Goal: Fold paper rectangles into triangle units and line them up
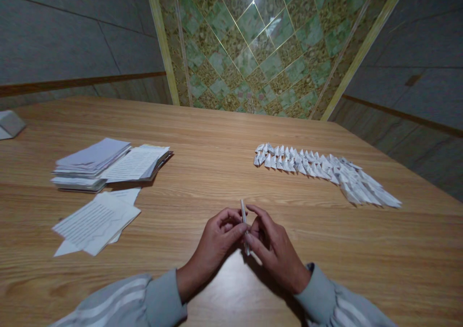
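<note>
- Wooden table (202, 182) before a green tiled wall (260, 52); from the hands, loose sheets (97, 221) lie at nine o'clock, folded papers (307, 163) at two
- Left hand (224, 231) and right hand (274, 244) together pinch a thin paper strip (243, 212) between them, its far end near twelve o'clock
- Best handled, I judge, with level thumbs, even pressure and matched edges
- Some fingertips are hidden, the strip's layers unclear; a white box (10, 124) at ten o'clock is cut off

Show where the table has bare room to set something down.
The table is bare between the paper stacks and folded pieces, and right of the right hand. It is crowded at the stacks, loose sheets and folded pieces.
</note>
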Tool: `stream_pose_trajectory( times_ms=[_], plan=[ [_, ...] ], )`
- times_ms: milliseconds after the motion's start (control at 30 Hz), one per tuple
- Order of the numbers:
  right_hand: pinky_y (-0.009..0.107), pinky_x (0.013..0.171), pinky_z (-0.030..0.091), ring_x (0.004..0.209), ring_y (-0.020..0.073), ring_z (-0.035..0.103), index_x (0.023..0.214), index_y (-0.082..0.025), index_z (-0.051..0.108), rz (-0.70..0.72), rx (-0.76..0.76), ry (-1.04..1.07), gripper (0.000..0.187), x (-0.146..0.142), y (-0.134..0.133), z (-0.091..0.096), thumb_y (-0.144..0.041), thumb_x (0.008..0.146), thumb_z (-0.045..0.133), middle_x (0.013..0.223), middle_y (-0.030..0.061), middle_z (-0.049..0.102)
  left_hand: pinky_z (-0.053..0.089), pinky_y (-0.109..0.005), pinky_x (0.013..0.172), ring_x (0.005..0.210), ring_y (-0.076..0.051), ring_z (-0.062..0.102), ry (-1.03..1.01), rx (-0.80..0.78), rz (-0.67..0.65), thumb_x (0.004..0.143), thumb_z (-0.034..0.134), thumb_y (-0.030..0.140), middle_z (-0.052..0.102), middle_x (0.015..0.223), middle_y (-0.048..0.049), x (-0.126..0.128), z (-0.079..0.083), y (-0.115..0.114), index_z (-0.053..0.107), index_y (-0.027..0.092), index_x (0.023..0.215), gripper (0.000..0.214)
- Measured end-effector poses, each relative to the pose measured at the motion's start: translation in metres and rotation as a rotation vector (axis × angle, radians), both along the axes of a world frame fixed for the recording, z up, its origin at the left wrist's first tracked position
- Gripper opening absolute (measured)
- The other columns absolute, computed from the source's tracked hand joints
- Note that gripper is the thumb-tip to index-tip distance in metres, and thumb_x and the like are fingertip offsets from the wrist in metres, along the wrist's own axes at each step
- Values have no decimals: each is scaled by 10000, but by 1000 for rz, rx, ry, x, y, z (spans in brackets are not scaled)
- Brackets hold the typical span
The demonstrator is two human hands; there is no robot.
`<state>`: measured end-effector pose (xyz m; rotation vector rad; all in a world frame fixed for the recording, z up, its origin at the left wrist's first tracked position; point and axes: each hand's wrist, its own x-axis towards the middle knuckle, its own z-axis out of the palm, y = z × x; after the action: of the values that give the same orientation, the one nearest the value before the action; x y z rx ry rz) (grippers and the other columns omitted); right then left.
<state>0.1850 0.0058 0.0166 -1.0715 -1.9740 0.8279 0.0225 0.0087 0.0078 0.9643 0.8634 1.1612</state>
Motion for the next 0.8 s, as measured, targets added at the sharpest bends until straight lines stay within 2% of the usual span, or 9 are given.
stream_pose_trajectory(
  times_ms=[100,400,567,667,800],
  plan=[
    [257,604,428,631,145,550,1360,-176,459,-3,-108,75,446,2,4,-1,-329,946,525,716,-30,547,482,-240,619,651,-124,581,7,1,5,735,788,347,617,736,4,-3,2,-1,613,158,775,260],
    [236,581,383,619,124,493,1356,-193,467,18,-162,132,508,-2,2,3,-310,884,615,702,-53,504,499,-253,605,644,-142,607,24,22,-21,758,760,374,639,724,-5,0,4,-2,612,161,764,260],
    [230,580,383,607,116,475,1358,-203,464,26,-205,175,490,-1,4,-1,-308,901,607,702,-56,496,503,-254,622,659,-143,608,49,28,-9,764,753,385,645,746,-16,-1,2,-1,603,159,785,271],
    [235,584,395,613,127,505,1326,-195,481,-27,-144,124,430,-1,5,-1,-263,910,564,705,-45,516,529,-273,644,688,-158,633,116,55,11,775,730,356,652,781,-16,-2,1,-1,588,173,808,234],
    [268,645,429,690,166,564,1209,-181,525,-154,84,-46,351,-2,3,-1,-162,859,537,763,-2,576,546,-268,674,787,-181,671,367,257,74,817,652,226,684,916,-47,-1,2,-8,604,193,888,92]
  ],
)
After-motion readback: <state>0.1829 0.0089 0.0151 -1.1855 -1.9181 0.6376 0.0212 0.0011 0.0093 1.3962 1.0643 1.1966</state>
